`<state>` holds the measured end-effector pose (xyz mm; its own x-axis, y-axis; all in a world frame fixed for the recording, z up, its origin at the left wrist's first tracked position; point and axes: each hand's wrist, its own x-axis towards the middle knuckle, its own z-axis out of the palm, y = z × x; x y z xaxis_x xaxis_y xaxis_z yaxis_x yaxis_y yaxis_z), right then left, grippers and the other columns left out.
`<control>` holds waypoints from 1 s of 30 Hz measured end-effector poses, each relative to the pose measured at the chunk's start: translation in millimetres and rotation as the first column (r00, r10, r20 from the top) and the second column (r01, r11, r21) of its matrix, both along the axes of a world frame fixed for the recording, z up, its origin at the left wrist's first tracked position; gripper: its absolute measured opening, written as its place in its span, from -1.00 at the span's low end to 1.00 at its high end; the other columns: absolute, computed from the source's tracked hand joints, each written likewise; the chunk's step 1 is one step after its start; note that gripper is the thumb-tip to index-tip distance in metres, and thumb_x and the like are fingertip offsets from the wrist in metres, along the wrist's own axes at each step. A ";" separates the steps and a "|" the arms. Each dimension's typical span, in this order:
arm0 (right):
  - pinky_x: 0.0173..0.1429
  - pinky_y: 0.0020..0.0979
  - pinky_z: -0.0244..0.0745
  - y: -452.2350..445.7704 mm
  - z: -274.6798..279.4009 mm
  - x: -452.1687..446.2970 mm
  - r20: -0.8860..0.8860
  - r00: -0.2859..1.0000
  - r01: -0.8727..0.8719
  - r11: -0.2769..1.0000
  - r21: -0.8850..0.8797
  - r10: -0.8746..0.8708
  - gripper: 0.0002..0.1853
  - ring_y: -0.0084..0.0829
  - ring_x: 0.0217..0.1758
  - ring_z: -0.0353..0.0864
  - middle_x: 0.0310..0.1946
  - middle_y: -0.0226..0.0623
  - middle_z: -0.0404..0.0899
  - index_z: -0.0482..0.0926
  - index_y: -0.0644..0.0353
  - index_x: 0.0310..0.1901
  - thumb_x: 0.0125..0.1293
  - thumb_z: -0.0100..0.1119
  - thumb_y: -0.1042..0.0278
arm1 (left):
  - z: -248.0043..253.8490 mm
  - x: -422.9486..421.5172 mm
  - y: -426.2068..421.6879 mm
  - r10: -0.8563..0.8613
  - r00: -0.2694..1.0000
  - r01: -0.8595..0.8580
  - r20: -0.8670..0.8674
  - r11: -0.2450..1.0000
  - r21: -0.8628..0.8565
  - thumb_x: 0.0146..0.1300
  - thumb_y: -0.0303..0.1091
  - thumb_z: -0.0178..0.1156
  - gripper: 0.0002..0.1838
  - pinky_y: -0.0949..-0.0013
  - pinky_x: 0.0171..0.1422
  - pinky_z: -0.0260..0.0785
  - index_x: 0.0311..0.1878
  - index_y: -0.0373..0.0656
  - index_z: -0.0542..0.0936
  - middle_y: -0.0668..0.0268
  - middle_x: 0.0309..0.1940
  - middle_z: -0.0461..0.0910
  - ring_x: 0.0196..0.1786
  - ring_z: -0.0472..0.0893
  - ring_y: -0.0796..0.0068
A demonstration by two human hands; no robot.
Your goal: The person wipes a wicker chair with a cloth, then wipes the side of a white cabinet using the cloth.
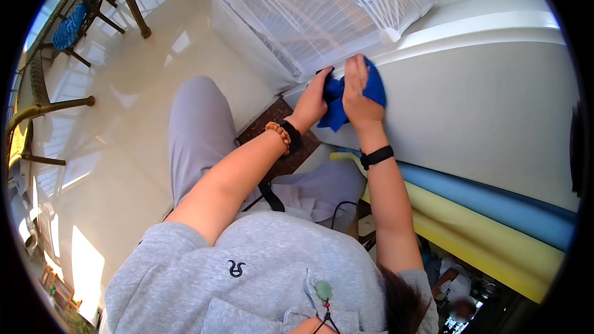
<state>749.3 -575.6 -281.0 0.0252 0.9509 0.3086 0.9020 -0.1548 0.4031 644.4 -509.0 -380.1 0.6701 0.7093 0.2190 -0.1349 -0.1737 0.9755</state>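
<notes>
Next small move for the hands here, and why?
Probably slide the blue cloth a little rightward along the grey panel: the right hand lies over it, the left hand is at its left side, and the panel runs on to the right, while the white wire rack sits close ahead.

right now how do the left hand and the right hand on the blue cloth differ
The left hand is at the left edge of the blue cloth; the right hand lies across its middle.
The left hand's wrist wears a brown beaded bracelet beside a dark band; the right hand's wrist wears only a black strap.
Both hands touch the cloth.
</notes>
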 end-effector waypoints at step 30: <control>0.56 -0.28 0.10 -65.9 -3.4 -12.7 0.091 0.982 0.143 0.970 0.196 -0.163 -0.45 -0.30 0.51 0.27 0.40 -0.40 0.39 0.51 0.14 0.29 0.27 -0.09 0.69 | -17.6 8.5 -13.7 0.249 0.967 -0.225 0.053 0.934 -0.279 0.27 -0.65 0.16 -0.64 0.38 0.02 0.57 0.12 -0.17 0.58 0.17 -0.02 0.66 -0.08 0.67 0.29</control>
